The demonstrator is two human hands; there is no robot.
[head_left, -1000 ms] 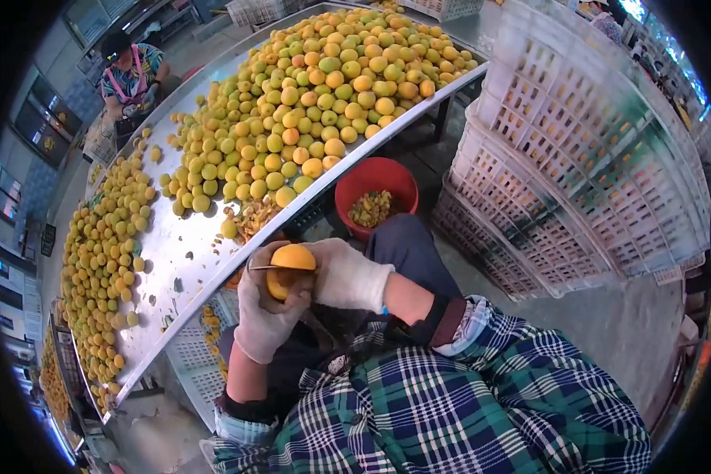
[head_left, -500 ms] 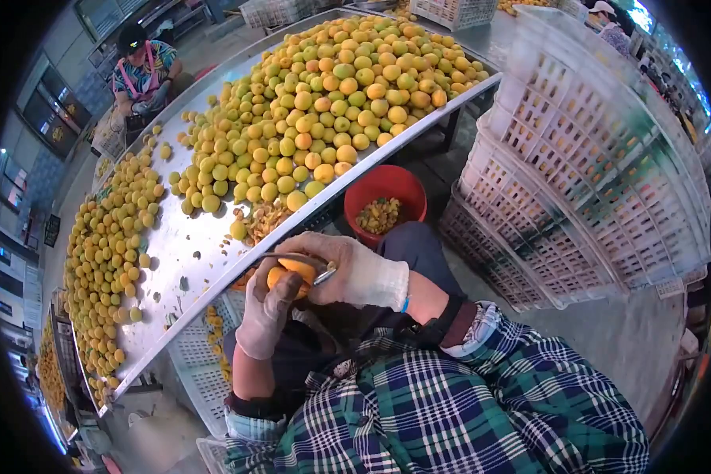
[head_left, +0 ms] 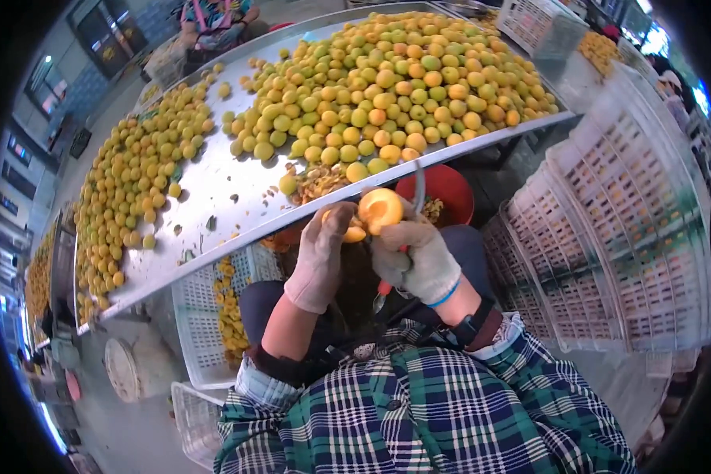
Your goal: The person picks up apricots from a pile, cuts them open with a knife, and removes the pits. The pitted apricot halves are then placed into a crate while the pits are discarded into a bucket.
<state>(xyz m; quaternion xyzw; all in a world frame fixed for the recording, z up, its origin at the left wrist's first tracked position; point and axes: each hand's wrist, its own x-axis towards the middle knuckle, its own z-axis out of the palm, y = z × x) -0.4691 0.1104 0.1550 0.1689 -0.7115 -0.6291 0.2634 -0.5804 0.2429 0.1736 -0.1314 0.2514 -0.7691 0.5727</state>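
Both my hands wear pale gloves and meet in front of me, beside the table's near edge. Pinched in my left hand [head_left: 317,265] is an apricot piece [head_left: 354,234], partly covered by the fingers. My right hand [head_left: 421,257] grips a cut apricot half [head_left: 381,208] with its hollow orange inside facing up. That same hand also holds a curved knife [head_left: 419,183]. Its grey blade sticks up past the fingers, and its red handle with a shiny metal end shows below the palm.
A metal table [head_left: 221,186] bears heaps of whole apricots [head_left: 403,87] and some scraps [head_left: 320,183]. A red bucket [head_left: 460,189] stands beneath its edge. Stacked white crates [head_left: 600,213] rise on the right; another crate [head_left: 193,336] with apricot pieces is at lower left. A person [head_left: 217,20] sits across.
The apricot has come apart into separate pieces, one in each hand. My right hand has turned, so the blade now points up, away from the fruit. My view has shifted.
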